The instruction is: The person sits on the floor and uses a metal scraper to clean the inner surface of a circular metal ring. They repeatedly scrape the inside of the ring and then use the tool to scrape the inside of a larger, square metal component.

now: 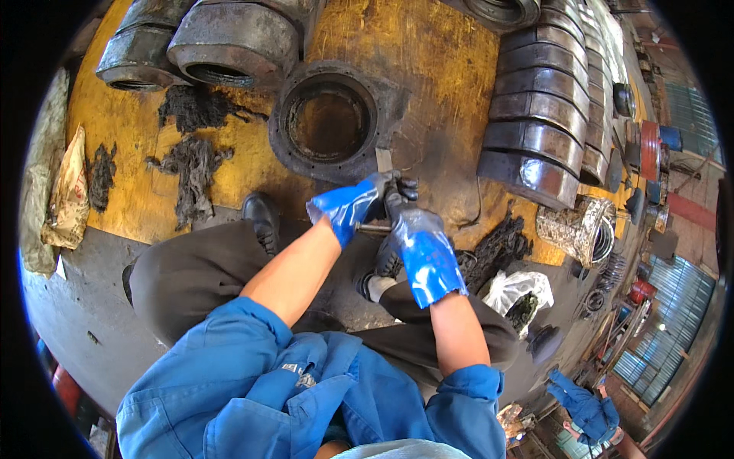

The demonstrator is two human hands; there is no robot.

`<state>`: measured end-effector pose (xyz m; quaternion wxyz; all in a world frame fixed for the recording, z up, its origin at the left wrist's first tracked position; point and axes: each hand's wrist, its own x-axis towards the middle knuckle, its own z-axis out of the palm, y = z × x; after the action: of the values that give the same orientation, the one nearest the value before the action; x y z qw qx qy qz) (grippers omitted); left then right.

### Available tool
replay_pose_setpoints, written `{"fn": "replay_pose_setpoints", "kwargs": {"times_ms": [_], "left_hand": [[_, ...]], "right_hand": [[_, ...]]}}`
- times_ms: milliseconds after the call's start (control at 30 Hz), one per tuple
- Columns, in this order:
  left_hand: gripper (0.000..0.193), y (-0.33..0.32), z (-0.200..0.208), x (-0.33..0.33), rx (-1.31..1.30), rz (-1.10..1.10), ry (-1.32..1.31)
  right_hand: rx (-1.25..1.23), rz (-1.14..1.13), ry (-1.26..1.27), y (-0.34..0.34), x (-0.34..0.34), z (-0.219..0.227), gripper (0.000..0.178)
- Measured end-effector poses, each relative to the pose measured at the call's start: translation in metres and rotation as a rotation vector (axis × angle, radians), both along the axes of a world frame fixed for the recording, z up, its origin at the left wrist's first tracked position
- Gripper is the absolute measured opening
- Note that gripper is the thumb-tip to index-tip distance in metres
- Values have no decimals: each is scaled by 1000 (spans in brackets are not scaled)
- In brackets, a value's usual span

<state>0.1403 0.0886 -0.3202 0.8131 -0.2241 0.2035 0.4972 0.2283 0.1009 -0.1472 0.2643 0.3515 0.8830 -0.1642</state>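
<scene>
- Nearest the camera, blue work-jacket sleeves [252, 382] and dark trousers [191, 275] were seen, with a black shoe [264, 218] planted at the near edge of the yellow-painted steel platform [130, 153].
- The left hand [348, 206], in a blue-coated glove, was closed around the shaft of a flat-bladed metal scraper [384, 161], whose blade was set against the near right rim of the part beyond.
- The right hand [420, 249], gloved alike, was curled just beside the left; a short dark metal bar [373, 228] showed between them, though which hand gripped it could not be told.
- Just beyond the hands, a round, rusty, grease-blackened steel housing with a central bore [329, 122] lay flat on the platform.
- The housing was judged heavy, rigid and slippery with grease; it would best be taken by the outer flange with both hands rather than by the bore.
- To the left, tufts of oily grey cotton waste [191, 164] were scattered.
- To the right, a row of curved dark steel segments [535, 115] was stacked, running into the distance.
- Farthest left, two large worn steel rings [222, 42] were lying.
</scene>
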Motion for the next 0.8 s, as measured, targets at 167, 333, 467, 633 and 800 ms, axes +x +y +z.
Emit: {"fn": "replay_pose_setpoints", "kwargs": {"times_ms": [167,333,467,633,800], "left_hand": [[43,17,31,-45,246,141,78],[40,30,40,-40,231,285,109],[47,55,13,-33,46,264,98],[42,90,36,-66,71,185,207],[36,68,29,-34,-48,239,207]], "right_hand": [[-57,-187,134,36,-30,-21,28],[22,104,-32,62,-45,6,29],[-18,87,-252,74,-52,-7,29],[72,125,-5,106,-62,-17,30],[22,238,-145,97,-43,-6,32]]}}
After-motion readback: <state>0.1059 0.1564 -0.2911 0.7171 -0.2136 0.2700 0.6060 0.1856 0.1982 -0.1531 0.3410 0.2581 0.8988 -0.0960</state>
